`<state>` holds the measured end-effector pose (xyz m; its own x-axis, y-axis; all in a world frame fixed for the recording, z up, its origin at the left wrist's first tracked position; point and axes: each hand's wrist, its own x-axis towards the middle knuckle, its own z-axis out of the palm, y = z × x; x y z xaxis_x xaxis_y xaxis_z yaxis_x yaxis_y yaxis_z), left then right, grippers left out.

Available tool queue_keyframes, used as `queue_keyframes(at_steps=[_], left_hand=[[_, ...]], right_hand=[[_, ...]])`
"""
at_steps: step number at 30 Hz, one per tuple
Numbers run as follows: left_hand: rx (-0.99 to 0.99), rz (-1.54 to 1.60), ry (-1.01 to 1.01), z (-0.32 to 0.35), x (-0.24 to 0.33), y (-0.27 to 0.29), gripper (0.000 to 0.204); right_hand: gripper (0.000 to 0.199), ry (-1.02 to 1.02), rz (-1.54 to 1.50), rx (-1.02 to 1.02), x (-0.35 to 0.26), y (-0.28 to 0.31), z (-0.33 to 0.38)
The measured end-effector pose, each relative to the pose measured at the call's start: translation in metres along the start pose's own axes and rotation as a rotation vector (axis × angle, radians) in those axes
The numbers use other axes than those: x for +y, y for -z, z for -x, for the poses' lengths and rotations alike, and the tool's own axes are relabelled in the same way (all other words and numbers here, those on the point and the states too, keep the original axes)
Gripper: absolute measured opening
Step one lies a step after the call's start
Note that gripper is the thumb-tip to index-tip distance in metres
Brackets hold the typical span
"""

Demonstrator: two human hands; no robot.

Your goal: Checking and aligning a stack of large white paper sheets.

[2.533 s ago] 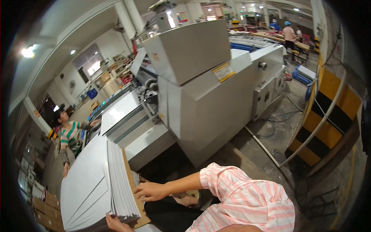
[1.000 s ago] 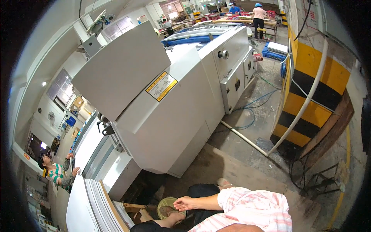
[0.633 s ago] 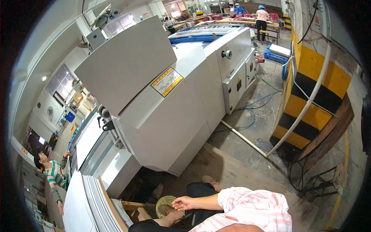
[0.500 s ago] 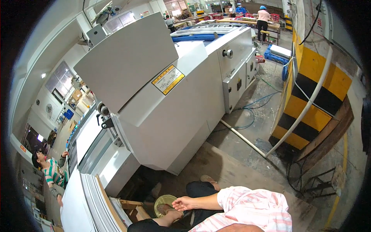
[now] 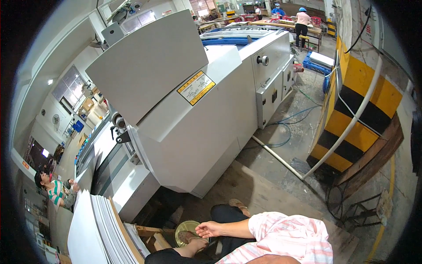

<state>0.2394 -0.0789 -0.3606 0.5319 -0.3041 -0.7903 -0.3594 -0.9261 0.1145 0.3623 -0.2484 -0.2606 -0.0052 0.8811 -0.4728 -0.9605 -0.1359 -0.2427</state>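
My right hand (image 5: 209,229) rests over my lap, at the end of a bare forearm in a pink-and-white checked sleeve (image 5: 285,231). Its fingers are loosely curled and apart, with nothing in them. Below it are my sandalled foot (image 5: 195,240) and a round yellow-green disc-like thing (image 5: 180,229). My left hand is out of sight; only some bare skin (image 5: 272,259) shows at the lower edge. Left of my legs stands a stack of large white sheets (image 5: 94,229). Beyond it, a co-worker (image 5: 57,193) in a striped top handles a sheet (image 5: 87,176) at the machine's bed.
A large white machine (image 5: 198,141) fills the middle, with a grey cover panel (image 5: 149,66). On the right, a yellow-and-black striped pillar (image 5: 351,119) has a pale pipe (image 5: 356,114) before it. Blue hoses (image 5: 285,127) lie on the floor. A stool (image 5: 369,209) stands at lower right.
A white sheet that lay on the machine's bed has shifted and now bends up near the co-worker, whose hands have moved together. My right hand keeps its pose; the view has shifted slightly.
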Motion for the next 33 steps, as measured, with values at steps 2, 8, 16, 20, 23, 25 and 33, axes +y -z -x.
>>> queue_keyframes(at_steps=[2,8,16,20,23,25,33], left_hand=[[-0.005,0.019,0.014,0.001,0.000,-0.001,0.026],[-0.165,-0.134,-0.059,-0.003,0.001,0.007,0.029],[0.043,0.013,0.053,0.007,0.005,0.007,0.018],[-0.144,-0.148,-0.004,0.007,0.009,0.018,0.031],[-0.158,-0.236,0.024,0.005,0.014,0.022,0.030],[-0.112,-0.171,0.035,0.003,0.010,0.011,0.029],[0.011,0.001,0.049,-0.001,-0.002,-0.005,0.027]], right_hand=[[0.023,0.002,0.004,-0.007,0.001,0.001,-0.001],[0.023,0.004,-0.005,0.021,0.001,0.016,-0.004],[0.024,0.022,-0.003,0.049,-0.002,0.025,-0.003],[0.025,0.031,0.004,0.046,-0.003,0.026,-0.003],[0.025,0.020,0.005,0.059,-0.003,0.023,-0.003],[0.026,0.029,0.019,0.019,-0.001,0.014,-0.004],[0.025,-0.008,0.062,-0.020,0.007,0.003,-0.011]])
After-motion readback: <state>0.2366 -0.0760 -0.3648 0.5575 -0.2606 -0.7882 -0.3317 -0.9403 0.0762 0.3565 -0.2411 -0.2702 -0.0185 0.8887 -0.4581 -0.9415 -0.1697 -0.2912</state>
